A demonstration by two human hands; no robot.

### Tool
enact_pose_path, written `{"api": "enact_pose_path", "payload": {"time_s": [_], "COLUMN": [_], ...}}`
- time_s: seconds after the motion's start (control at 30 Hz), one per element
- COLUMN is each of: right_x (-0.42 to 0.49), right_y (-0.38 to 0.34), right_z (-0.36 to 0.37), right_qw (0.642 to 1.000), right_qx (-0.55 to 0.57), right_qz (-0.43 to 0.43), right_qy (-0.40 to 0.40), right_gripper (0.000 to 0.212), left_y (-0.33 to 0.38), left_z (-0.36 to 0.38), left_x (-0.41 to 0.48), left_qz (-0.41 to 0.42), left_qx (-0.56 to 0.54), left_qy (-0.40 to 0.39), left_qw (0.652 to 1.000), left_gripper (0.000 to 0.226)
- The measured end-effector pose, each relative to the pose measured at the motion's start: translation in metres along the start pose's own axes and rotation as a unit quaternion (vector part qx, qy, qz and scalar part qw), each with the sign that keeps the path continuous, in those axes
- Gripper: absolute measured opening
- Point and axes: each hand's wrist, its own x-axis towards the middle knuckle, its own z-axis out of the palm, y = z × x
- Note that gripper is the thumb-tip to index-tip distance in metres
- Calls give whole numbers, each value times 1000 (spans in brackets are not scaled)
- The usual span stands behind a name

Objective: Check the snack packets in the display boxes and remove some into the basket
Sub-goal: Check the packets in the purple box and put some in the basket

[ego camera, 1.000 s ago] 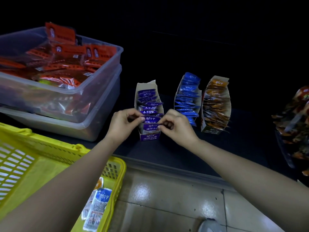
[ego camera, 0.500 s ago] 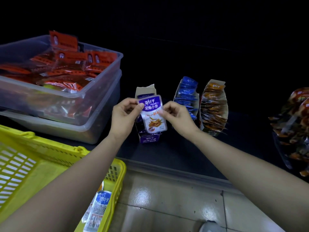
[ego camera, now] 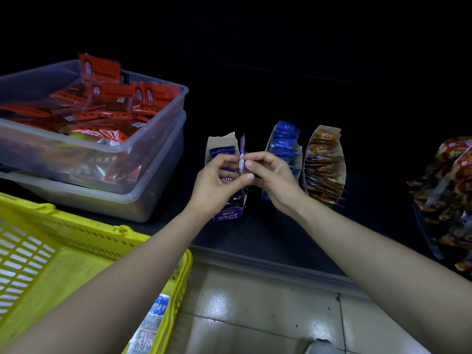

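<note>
Three cardboard display boxes stand on a dark shelf: a purple-packet box (ego camera: pixel 227 215), a blue-packet box (ego camera: pixel 284 141) and an orange-brown-packet box (ego camera: pixel 323 162). Above the purple box both hands pinch one purple snack packet (ego camera: pixel 242 153), which is turned edge-on to me. My left hand (ego camera: pixel 217 185) holds its near side and my right hand (ego camera: pixel 273 177) holds its right side. A yellow plastic basket (ego camera: pixel 84 241) sits at lower left with a few packets (ego camera: pixel 153 325) in its bottom.
Two stacked clear plastic tubs (ego camera: pixel 143 149) full of red-orange packets stand left of the boxes. A pile of dark brown snack bags (ego camera: pixel 447 200) lies at the right edge. Below the shelf's front edge is glossy tiled floor (ego camera: pixel 255 315).
The purple packet was lifted out of its box, shown face-on, and is now rotated edge-on between both hands. The view has shifted slightly.
</note>
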Motion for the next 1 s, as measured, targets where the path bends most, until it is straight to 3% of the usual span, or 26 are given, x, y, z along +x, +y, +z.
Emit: {"api": "enact_pose_path", "payload": {"time_s": [0.17, 0.37, 0.53, 0.7, 0.77, 0.87, 1.0], "right_x": [2, 3, 1, 3, 3, -1, -4], "right_y": [-3, -3, -5, -6, -7, -8, -11], "right_z": [-5, -8, -6, -3, -3, 1, 4], "right_qw": [999, 991, 992, 991, 992, 996, 996], "right_qx": [-19, -96, -111, -102, -98, -81, -78], "right_qz": [-26, -38, -20, -31, -33, -35, -40], "right_qy": [15, 84, 54, 83, 67, 14, -7], "right_gripper": [19, 32, 13, 15, 11, 28, 31], "left_y": [5, 4, 2, 6, 6, 8, 9], "left_z": [-1, -9, -12, -14, -14, -12, -9], "left_x": [1, 0, -3, -4, -4, -6, -7], "left_qz": [-2, -41, -46, -22, -8, 21, 34], "left_qx": [-66, -152, -161, -160, -154, -129, -86], "left_qy": [7, 30, 20, 17, 11, -22, -44], "left_qw": [998, 987, 986, 987, 988, 991, 995], "left_gripper": [27, 29, 29, 29, 30, 38, 43]}}
